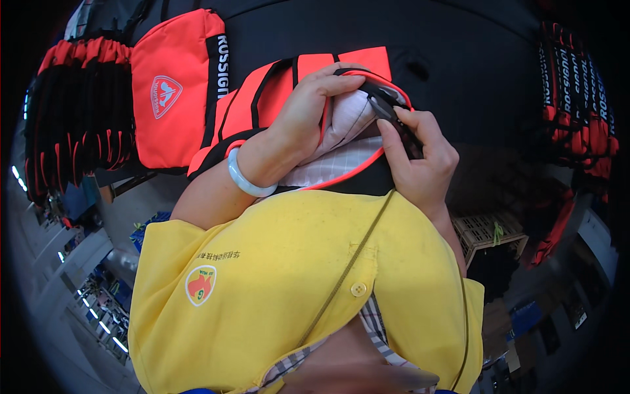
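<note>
A red and black bag (275, 92) lies in front of me, its mouth turned open so that the pale grey checked lining (348, 118) shows. With thumb and fingers, my left hand (312, 102) pinches the folded edge of the bag and its lining. My right hand (423, 144) is closed around a small dark tool with a narrow pointed tip, which looks like thread snips (382, 108). That tip meets the black edging beside the lining. The right fingers and the shadow hide most of the tool's body.
Next to it on the left lies another red bag (174, 92) on the black tabletop (459, 46). Beyond are a row of stacked red and black bags (85, 111) at the far left and another stack (574, 98) at the right. A slatted crate (489, 233) stands low on the right.
</note>
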Demonstrator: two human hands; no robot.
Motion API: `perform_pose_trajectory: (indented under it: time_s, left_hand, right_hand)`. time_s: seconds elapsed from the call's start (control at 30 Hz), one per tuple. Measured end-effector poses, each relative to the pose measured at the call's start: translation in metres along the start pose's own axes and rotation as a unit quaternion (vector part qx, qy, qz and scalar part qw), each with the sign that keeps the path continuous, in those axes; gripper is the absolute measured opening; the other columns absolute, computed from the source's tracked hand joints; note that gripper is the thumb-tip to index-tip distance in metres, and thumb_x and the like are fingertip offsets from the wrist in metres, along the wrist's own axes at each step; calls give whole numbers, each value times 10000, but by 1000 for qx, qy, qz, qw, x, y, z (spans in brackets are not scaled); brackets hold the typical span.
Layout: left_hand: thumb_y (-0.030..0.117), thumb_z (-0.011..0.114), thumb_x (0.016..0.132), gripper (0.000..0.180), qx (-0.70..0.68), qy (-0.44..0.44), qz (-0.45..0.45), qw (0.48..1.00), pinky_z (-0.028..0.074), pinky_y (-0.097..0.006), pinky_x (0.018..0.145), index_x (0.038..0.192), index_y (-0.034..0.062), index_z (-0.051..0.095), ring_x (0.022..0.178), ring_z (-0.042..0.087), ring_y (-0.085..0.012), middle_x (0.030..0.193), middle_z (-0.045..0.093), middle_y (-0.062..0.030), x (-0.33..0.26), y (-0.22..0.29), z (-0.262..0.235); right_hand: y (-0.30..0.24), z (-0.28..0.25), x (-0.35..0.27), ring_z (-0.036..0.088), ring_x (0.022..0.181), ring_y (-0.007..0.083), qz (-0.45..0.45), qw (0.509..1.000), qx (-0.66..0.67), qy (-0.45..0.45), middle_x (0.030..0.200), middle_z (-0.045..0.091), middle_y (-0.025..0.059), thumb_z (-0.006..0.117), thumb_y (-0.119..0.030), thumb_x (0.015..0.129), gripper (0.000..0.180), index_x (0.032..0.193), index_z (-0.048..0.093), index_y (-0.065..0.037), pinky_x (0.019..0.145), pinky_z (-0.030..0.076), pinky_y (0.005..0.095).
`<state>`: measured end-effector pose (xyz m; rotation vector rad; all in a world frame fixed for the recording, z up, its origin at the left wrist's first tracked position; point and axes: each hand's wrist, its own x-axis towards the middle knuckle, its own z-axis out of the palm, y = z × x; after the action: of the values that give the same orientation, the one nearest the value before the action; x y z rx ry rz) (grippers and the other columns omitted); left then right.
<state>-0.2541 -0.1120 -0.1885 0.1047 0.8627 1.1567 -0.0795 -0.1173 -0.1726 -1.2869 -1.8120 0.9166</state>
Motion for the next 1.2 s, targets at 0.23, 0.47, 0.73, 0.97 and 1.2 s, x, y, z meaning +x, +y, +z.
perform_pose_trajectory:
  time_s: [0.23,0.47,0.73,0.97,1.2]
  left_hand:
    - [83,543,916,189,8,-18,-6,1000,545,-257,693,1072,-22,572,833,654,-199,953,644,-152,2,0,-3]
    - [80,559,906,187,2,-1,-2,1000,540,-255,698,1064,-18,576,855,648,-192,974,643,-142,4,0,-3]
    - [83,558,909,191,16,-8,1,1000,541,-255,714,1071,-17,572,856,651,-196,968,644,-145,7,0,-6]
    - [81,539,920,194,-56,6,-28,998,579,-305,730,1068,-43,559,832,670,-250,977,641,-180,7,0,3]
    - [85,513,933,192,-53,-9,-10,999,578,-299,722,1067,-47,549,811,663,-228,969,632,-174,11,-1,-4]
  right_hand:
    - [15,9,-3,620,568,136,-3,997,39,71,697,637,87,756,-70,788,183,916,639,-11,526,472,235]
    - [8,4,1,627,579,132,-45,998,23,30,710,639,84,761,-71,782,188,908,634,-13,536,481,235]
    - [6,5,5,640,579,160,-46,999,-2,24,717,643,95,763,-75,774,187,887,627,-14,527,488,252]
    - [17,11,10,531,642,46,85,924,361,90,787,594,43,579,-109,959,197,1086,482,5,563,420,177]
    - [5,-6,45,612,695,143,-83,994,43,-63,810,594,52,739,19,732,212,924,651,-7,602,471,248]
